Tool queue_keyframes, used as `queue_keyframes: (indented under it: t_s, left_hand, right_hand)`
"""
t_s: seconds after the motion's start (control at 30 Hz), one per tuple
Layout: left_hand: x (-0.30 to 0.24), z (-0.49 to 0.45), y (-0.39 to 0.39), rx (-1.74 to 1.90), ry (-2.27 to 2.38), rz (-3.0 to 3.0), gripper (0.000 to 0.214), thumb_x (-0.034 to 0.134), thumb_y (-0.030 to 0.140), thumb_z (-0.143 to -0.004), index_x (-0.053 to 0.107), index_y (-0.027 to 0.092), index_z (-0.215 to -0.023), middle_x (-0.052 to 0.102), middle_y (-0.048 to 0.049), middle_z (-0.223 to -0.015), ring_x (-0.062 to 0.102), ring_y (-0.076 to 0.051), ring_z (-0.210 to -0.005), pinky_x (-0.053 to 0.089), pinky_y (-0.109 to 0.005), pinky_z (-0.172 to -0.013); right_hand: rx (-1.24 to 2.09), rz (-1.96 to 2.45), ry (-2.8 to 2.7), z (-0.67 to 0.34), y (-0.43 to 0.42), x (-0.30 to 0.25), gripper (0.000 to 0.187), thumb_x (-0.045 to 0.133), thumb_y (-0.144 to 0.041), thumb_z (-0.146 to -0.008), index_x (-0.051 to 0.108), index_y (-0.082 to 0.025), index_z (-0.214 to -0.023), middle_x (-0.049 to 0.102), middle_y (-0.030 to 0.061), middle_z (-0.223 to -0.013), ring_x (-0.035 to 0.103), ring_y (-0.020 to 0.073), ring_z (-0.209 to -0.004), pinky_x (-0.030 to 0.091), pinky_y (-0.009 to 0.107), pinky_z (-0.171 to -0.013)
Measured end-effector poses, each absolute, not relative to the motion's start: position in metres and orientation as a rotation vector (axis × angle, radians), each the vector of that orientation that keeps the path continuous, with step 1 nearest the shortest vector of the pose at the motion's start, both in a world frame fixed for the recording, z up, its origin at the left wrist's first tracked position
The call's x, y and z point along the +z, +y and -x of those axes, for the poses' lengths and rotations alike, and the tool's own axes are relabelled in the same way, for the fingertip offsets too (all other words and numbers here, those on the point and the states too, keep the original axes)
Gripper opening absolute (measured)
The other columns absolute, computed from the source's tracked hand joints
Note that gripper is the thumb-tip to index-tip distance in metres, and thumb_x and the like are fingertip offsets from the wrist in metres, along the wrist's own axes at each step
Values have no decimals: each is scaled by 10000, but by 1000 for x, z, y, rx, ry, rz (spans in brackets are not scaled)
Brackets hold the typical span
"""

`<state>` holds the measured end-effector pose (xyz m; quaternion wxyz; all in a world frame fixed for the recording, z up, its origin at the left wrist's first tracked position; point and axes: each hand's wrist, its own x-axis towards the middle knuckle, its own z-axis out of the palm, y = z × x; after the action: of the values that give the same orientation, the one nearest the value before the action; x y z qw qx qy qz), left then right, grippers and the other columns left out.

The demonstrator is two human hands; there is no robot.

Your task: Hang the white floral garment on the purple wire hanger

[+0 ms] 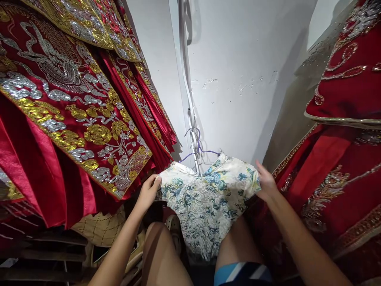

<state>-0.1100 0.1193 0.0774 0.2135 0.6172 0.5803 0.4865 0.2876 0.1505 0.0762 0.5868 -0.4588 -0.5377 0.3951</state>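
Observation:
A short-sleeved white garment (205, 198) with blue, green and yellow floral print hangs spread out in front of me. Whether it is a top or a dress I cannot tell, as its lower end drops between my knees. A thin purple hanger (199, 149) sits inside its neckline, with the hook up by a white metal bar. My left hand (149, 192) pinches the left sleeve edge between thumb and fingers. At the opposite sleeve, my right hand (266, 182) grips the cuff; one digit points up and the other fingers are partly hidden behind the cloth.
Red gowns with gold and silver embroidery (98, 135) hang close on the left. More red beaded dresses (342, 159) hang on the right. A white wall (238, 79) with a white vertical bar (185, 67) stands ahead. A quilted beige item (102, 226) lies low at left.

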Motion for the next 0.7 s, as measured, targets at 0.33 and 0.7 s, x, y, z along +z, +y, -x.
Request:
queue_keyframes:
  t_s: [0.33, 0.7]
  left_hand:
    - [151, 54, 109, 1499, 1570, -1975, 531, 586, 407, -838, 521, 276, -1348, 440, -91, -1501, 420, -331, -1337, 351, -499, -1080]
    - [54, 20, 102, 1388, 1702, -2303, 694, 654, 369, -807, 364, 171, -1406, 503, -215, -1296, 484, -380, -1236, 387, -571, -1041]
  right_hand:
    - [1043, 935, -805, -306, 125, 104, 473, 742, -542, -730, 709, -189, -1042, 761, 97, -844, 739, 321, -791, 601, 397, -662]
    - [1244, 839, -1134, -223, -16, 75, 517, 879, -440, -583, 767, -322, -1074, 709, 102, -1171, 620, 407, -1079, 570, 461, -771]
